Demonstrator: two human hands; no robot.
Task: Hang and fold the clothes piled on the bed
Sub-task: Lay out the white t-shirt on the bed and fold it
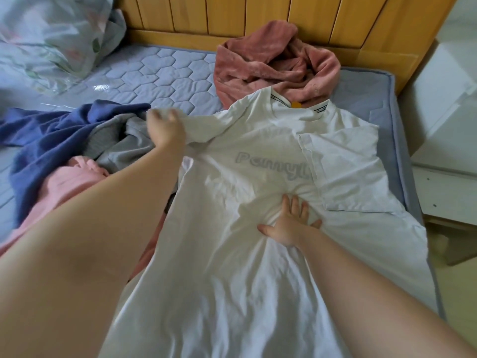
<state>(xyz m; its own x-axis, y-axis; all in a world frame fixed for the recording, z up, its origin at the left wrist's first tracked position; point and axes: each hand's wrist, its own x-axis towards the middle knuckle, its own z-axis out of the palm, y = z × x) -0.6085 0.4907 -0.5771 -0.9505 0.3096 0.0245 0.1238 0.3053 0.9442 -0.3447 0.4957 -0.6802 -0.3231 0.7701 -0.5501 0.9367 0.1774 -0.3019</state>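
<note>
The white shirt [247, 177] runs off the bottom edge at six o'clock, so its hem is out of sight. Its folded-over sleeve at three o'clock covers the end of the grey lettering, which reads only partway. The left hand [165, 127] at ten o'clock is blurred, fingers indistinct against the sleeve it holds. The blue garment [51, 130] and pink garment [51, 187] at nine o'clock lie partly under the left forearm. The bedding [46, 34] at eleven o'clock is cropped

T-shirt [258, 202] on bed [165, 71], clothes pile [64, 140] left
</note>
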